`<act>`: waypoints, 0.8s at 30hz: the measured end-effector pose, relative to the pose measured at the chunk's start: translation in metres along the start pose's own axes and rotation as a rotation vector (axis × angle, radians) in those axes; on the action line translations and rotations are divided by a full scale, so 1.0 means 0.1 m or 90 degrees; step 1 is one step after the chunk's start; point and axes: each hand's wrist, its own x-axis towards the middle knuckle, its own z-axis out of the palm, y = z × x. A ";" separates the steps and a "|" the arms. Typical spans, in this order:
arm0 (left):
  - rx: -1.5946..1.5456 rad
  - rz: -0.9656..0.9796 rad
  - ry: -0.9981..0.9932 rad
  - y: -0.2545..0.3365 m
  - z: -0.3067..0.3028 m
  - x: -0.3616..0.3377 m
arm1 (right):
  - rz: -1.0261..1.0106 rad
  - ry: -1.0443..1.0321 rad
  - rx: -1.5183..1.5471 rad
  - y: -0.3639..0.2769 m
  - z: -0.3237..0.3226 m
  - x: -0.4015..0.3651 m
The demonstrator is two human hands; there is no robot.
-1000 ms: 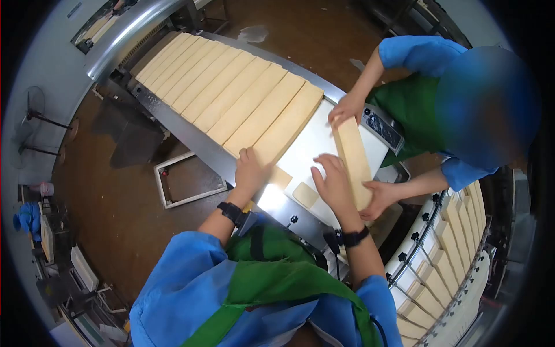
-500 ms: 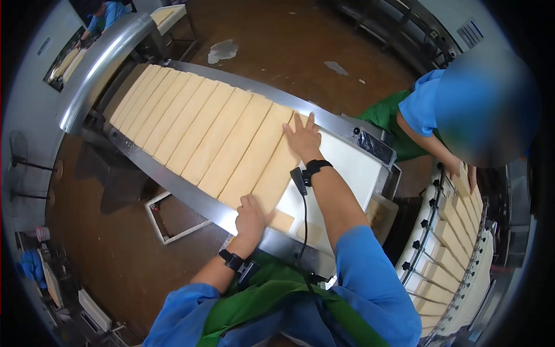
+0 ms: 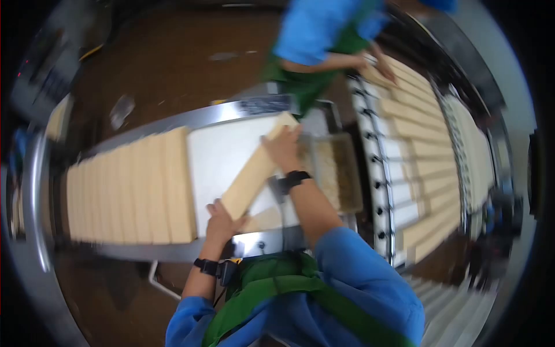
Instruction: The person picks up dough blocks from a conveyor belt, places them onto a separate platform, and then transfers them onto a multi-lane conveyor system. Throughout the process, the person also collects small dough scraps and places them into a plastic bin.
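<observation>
A long, flat, pale-yellow dough strip (image 3: pixel 253 173) is held near both ends, probably for even support: the near end is gripped by the left hand (image 3: pixel 221 224), the far end by the right hand (image 3: pixel 284 150). Its long axis is slanted over the white, steel-edged conveyor (image 3: pixel 217 147), from the near edge rightward toward the far edge; through blur, contact cannot be judged.
</observation>
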 end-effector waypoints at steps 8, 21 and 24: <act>-0.060 0.249 0.108 1.30 0.50 -0.02 | 0.233 0.307 0.168 1.49 -1.33 -0.42; -0.098 0.676 -0.400 3.34 1.29 -1.01 | 0.458 0.122 -0.156 4.24 -3.66 -1.25; -0.113 0.673 -0.399 3.41 1.44 -0.93 | 0.449 0.071 -0.168 4.56 -3.69 -1.11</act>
